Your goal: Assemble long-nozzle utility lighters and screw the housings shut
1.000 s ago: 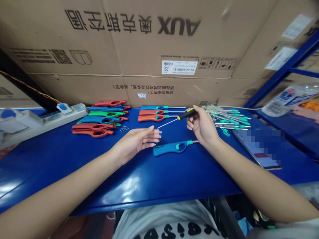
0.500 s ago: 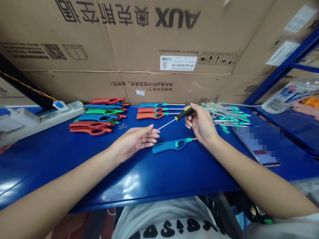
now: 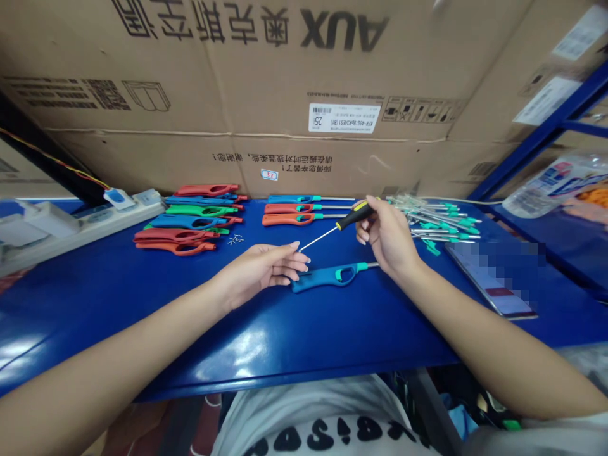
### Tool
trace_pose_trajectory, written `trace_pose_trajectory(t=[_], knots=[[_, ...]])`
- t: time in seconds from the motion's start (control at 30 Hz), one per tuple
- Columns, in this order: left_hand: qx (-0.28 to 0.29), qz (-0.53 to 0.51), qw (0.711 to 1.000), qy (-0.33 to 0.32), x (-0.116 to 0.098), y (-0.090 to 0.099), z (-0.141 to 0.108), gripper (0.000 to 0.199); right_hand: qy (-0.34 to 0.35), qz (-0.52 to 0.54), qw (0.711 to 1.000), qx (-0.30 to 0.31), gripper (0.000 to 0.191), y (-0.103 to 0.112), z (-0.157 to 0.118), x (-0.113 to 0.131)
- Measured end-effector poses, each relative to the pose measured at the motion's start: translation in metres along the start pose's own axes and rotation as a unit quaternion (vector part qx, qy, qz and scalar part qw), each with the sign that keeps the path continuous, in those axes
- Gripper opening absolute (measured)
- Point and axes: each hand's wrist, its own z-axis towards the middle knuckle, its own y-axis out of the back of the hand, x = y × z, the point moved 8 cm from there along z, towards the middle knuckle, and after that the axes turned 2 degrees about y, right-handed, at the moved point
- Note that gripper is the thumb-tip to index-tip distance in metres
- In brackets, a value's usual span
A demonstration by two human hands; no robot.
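Note:
My right hand (image 3: 390, 235) is closed round the black and yellow handle of a screwdriver (image 3: 354, 215), whose thin shaft slants down to the left. At its tip, the thumb and forefinger of my left hand (image 3: 266, 269) are pinched together; whatever sits between them is too small to make out. Just below the hands, a blue gas lighter (image 3: 325, 277) with a teal trigger and metal tube lies on the blue table (image 3: 332, 335). Its left end is partly behind my left fingers. Several tiny screws (image 3: 236, 239) are scattered beyond my left forearm.
Lighter shells (image 3: 194, 220) in red, blue and green are piled at the left beside a power strip (image 3: 102, 221). Three lighters with tubes (image 3: 289, 209) lie at the back. Metal tubes with teal parts (image 3: 444, 221) and a phone (image 3: 498, 291) are at right. A cardboard box (image 3: 266, 82) stands behind.
The view has shifted slightly. Both hands keep nearly the same pose, with the screwdriver tip still at my left fingertips.

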Motion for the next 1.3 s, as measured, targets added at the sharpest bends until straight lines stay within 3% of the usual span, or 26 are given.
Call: trace_pose_trajectory(t=[0.3, 0.43, 0.53, 0.63, 0.73, 0.83, 1.07, 1.3], knots=[[0.006, 0.005, 1.000, -0.028, -0.005, -0.001, -0.001, 0.028, 0.013, -0.020, 1.000, 0.014, 0.023, -0.004, -0.002, 0.002], [0.016, 0.014, 0.997, -0.068, -0.009, -0.002, -0.003, 0.026, 0.011, -0.007, 1.000, 0.011, 0.023, -0.003, -0.001, 0.003], [-0.017, 0.055, 0.990, -0.126, -0.018, 0.001, -0.005, 0.024, 0.009, -0.001, 1.000, 0.002, 0.026, 0.000, 0.001, 0.004], [-0.053, 0.164, 0.962, -0.211, -0.032, 0.000, -0.014, 0.021, 0.018, -0.005, 1.000, -0.007, 0.029, 0.004, 0.003, 0.009], [-0.065, 0.295, 0.907, -0.294, -0.042, -0.009, -0.025, 0.015, 0.033, -0.006, 0.999, -0.003, 0.029, 0.004, 0.003, 0.014], [-0.059, 0.360, 0.864, -0.348, -0.044, -0.018, -0.033, 0.014, 0.040, -0.008, 0.999, 0.006, 0.029, 0.001, 0.001, 0.015], [-0.052, 0.407, 0.829, -0.380, -0.044, -0.026, -0.039, 0.015, 0.074, -0.050, 0.995, 0.038, 0.028, -0.008, -0.005, 0.017], [-0.047, 0.441, 0.800, -0.405, -0.043, -0.028, -0.042, 0.016, 0.083, -0.060, 0.994, 0.032, 0.024, -0.005, -0.003, 0.016]])
